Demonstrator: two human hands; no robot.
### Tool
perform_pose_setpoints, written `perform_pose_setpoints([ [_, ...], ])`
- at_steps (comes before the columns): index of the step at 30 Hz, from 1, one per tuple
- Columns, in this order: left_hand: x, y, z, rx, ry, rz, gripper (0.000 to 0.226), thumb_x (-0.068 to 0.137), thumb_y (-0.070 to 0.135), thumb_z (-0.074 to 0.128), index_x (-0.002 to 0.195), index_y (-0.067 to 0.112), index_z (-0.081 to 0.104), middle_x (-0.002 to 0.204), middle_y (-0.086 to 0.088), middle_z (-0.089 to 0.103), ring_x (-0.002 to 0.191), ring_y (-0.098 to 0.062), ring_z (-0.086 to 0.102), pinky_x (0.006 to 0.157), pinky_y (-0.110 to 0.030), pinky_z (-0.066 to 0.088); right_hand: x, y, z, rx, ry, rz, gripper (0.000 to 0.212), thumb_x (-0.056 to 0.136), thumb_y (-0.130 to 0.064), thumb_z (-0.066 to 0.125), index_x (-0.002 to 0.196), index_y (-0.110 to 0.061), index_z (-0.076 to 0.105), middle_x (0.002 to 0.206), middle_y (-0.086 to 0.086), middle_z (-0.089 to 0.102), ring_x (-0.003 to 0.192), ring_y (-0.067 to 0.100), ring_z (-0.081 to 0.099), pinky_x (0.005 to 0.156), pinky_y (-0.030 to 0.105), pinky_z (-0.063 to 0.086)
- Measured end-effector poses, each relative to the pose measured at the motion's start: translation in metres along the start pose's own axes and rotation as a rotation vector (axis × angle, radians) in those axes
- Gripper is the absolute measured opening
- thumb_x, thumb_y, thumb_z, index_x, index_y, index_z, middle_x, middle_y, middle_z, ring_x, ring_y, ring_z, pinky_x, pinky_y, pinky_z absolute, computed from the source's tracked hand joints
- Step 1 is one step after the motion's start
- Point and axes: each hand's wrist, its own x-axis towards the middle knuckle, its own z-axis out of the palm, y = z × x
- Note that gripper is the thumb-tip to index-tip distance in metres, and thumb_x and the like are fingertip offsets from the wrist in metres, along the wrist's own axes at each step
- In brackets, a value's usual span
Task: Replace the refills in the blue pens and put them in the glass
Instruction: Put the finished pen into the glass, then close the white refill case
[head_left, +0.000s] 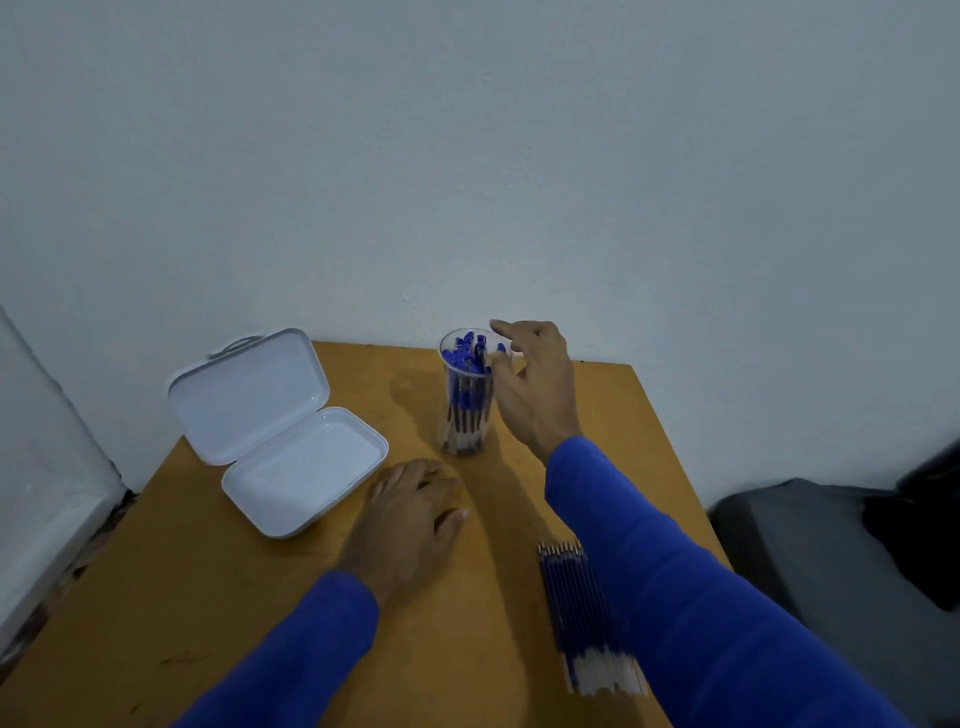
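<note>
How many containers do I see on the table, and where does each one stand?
2. The white case, lid open, lies on the left of the table. The clear glass with blue pens stands near the back edge, beside the right hand.

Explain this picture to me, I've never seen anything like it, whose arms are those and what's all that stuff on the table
There is no machine here. One wide-angle camera sits on a person's head and looks down, so the two arms in blue sleeves are that person's own. The left hand rests flat on the brown table, holding nothing. The right hand is open beside the rim of a clear glass packed with blue-capped pens; it grips nothing that I can see. To the left lies a white case, lid open, with nothing visible inside. Near the right forearm lies a bundle of pen refills. A dark grey seat or bag shows at the far right.
</note>
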Motion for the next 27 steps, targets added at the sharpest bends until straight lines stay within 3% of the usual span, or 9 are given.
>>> perform_pose_setpoints([
  [2, 0.003, 0.0, -0.004, -0.08, 0.014, -0.033, 0.046, 0.098, 0.05, 0.053, 0.137, 0.026, 0.058, 0.143, 0.009, 0.046, 0.129, -0.011, 0.041, 0.113, -0.031, 0.037, -0.007, 0.006, -0.001, 0.039, 0.052, -0.001, 0.042, 0.095, -0.012, 0.059, 0.135, -0.026, 0.063, 0.124, -0.01, 0.048, 0.122, 0.01, 0.048, 0.087, 0.016, 0.05],
  [5, 0.012, 0.005, -0.014, -0.274, 0.105, -0.166, 0.042, 0.096, 0.038, 0.065, 0.134, 0.024, 0.056, 0.134, 0.007, 0.051, 0.119, -0.011, 0.051, 0.104, -0.028, 0.045, -0.015, 0.015, -0.001, 0.026, 0.043, 0.093, 0.052, 0.093, -0.02, 0.067, 0.143, -0.026, 0.054, 0.129, -0.009, 0.045, 0.12, 0.01, 0.048, 0.094, 0.027, 0.05],
  [9, 0.036, 0.012, -0.018, -0.528, 0.147, -0.314, 0.064, 0.096, 0.023, 0.066, 0.151, 0.025, 0.033, 0.153, 0.001, 0.041, 0.134, -0.021, 0.048, 0.108, -0.045, 0.048, -0.03, 0.03, 0.009, -0.026, -0.197, 0.35, 0.072, 0.092, -0.023, 0.073, 0.154, -0.023, 0.036, 0.149, 0.001, 0.048, 0.131, 0.016, 0.05, 0.105, 0.033, 0.048],
  [11, 0.049, 0.012, -0.017, -0.607, 0.135, -0.306, 0.072, 0.099, 0.02, 0.061, 0.158, 0.031, 0.022, 0.161, 0.002, 0.032, 0.142, -0.023, 0.042, 0.11, -0.052, 0.045, -0.036, 0.036, 0.018, -0.021, -0.274, 0.411, 0.078, 0.091, -0.024, 0.075, 0.157, -0.024, 0.032, 0.154, 0.003, 0.046, 0.138, 0.021, 0.047, 0.112, 0.043, 0.045],
  [13, 0.062, 0.011, -0.016, -0.669, 0.132, -0.272, 0.072, 0.1, 0.019, 0.058, 0.157, 0.039, 0.019, 0.16, 0.006, 0.035, 0.142, -0.02, 0.043, 0.11, -0.054, 0.045, -0.038, 0.038, 0.023, 0.03, -0.294, 0.423, 0.079, 0.092, -0.022, 0.074, 0.158, -0.023, 0.03, 0.156, 0.004, 0.045, 0.138, 0.019, 0.048, 0.114, 0.043, 0.043],
  [16, 0.078, 0.013, -0.013, -0.708, 0.135, -0.273, 0.066, 0.101, 0.018, 0.056, 0.156, 0.038, 0.024, 0.152, 0.007, 0.048, 0.132, -0.013, 0.053, 0.106, -0.048, 0.05, -0.034, 0.039, 0.023, 0.114, -0.292, 0.417, 0.071, 0.096, -0.013, 0.067, 0.157, -0.024, 0.032, 0.152, 0.002, 0.049, 0.117, 0.004, 0.05, 0.103, 0.028, 0.044],
  [20, 0.1, 0.02, -0.006, -0.647, 0.138, -0.269, 0.062, 0.101, 0.029, 0.056, 0.154, 0.043, 0.025, 0.147, 0.013, 0.052, 0.126, -0.011, 0.058, 0.102, -0.046, 0.052, -0.02, 0.053, 0.02, 0.138, -0.248, 0.417, 0.068, 0.098, -0.009, 0.063, 0.157, -0.023, 0.032, 0.152, 0.002, 0.048, 0.114, 0.001, 0.047, 0.101, 0.027, 0.046],
  [23, 0.122, 0.028, 0.0, -0.696, 0.132, -0.259, 0.063, 0.103, 0.023, 0.054, 0.157, 0.035, 0.025, 0.15, 0.009, 0.05, 0.129, -0.012, 0.055, 0.097, -0.028, 0.046, -0.005, 0.067, 0.016, 0.127, -0.219, 0.412, 0.063, 0.098, -0.01, 0.064, 0.154, -0.02, 0.035, 0.151, 0.002, 0.05, 0.112, 0.002, 0.048, 0.095, 0.022, 0.044],
  [27, 0.154, 0.033, 0.009, -0.715, 0.147, -0.239, 0.064, 0.103, 0.017, 0.054, 0.158, 0.033, 0.025, 0.15, 0.009, 0.049, 0.13, -0.011, 0.054, 0.086, -0.015, 0.041, 0.02, 0.085, 0.015, 0.119, -0.183, 0.398, 0.062, 0.098, -0.01, 0.064, 0.153, -0.019, 0.038, 0.148, 0.003, 0.052, 0.11, 0.002, 0.049, 0.093, 0.02, 0.044],
])
